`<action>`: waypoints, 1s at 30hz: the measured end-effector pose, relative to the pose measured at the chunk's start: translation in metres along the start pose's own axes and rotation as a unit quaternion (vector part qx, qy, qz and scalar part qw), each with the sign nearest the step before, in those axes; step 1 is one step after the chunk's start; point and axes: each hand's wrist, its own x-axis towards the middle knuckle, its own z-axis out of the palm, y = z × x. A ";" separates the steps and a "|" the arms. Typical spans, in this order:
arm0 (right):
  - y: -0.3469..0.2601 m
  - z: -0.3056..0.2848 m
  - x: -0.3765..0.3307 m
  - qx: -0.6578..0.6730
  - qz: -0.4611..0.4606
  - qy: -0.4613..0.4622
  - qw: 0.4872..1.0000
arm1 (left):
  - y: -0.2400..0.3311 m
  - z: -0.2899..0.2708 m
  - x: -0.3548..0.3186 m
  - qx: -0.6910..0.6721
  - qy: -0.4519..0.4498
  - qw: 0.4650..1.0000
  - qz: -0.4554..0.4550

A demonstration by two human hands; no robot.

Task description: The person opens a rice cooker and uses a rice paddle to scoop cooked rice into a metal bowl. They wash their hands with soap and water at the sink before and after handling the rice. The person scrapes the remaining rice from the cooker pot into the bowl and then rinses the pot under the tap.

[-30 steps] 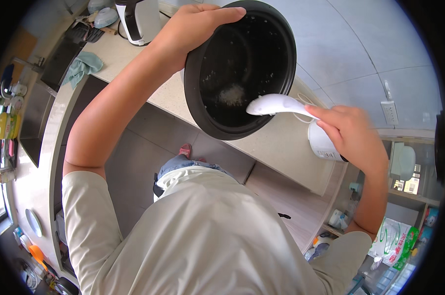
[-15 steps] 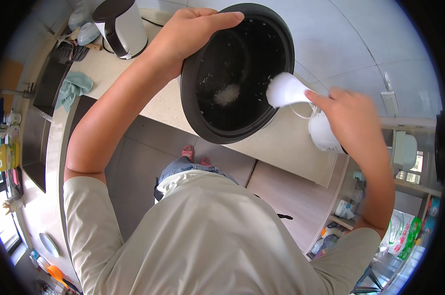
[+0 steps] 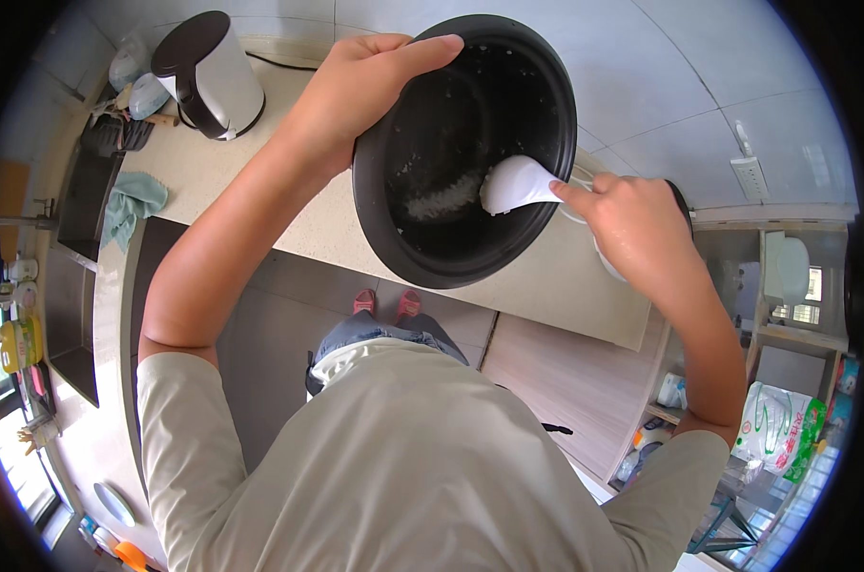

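My left hand (image 3: 375,81) grips the upper left rim of a black rice cooker pot (image 3: 375,224), thumb over the edge, and holds it tilted with its mouth toward me. A strip of cooked white rice (image 3: 444,198) lies on the pot's lower inner wall, with stray grains stuck around it. My right hand (image 3: 637,219) is closed round the handle of a white rice paddle (image 3: 520,183). The paddle's head is inside the pot, just right of the rice, with some grains on its tip. Partly hidden behind my right hand is a white appliance (image 3: 606,255).
On the counter (image 3: 303,205) a white and black electric kettle (image 3: 213,81) stands at the back left. A green cloth (image 3: 133,202) hangs by the sink (image 3: 70,329). A wall socket (image 3: 750,178) is at the right, above shelves holding a plastic bag (image 3: 775,429).
The paddle has moved left and down, from the pot's right rim into the pot. The rice there is spread into a longer strip. The pot stays in my left hand.
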 end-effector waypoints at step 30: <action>-0.015 0.056 -0.018 0.257 -0.047 0.163 0.951 | -0.044 0.001 -0.010 -0.068 0.057 0.993 0.076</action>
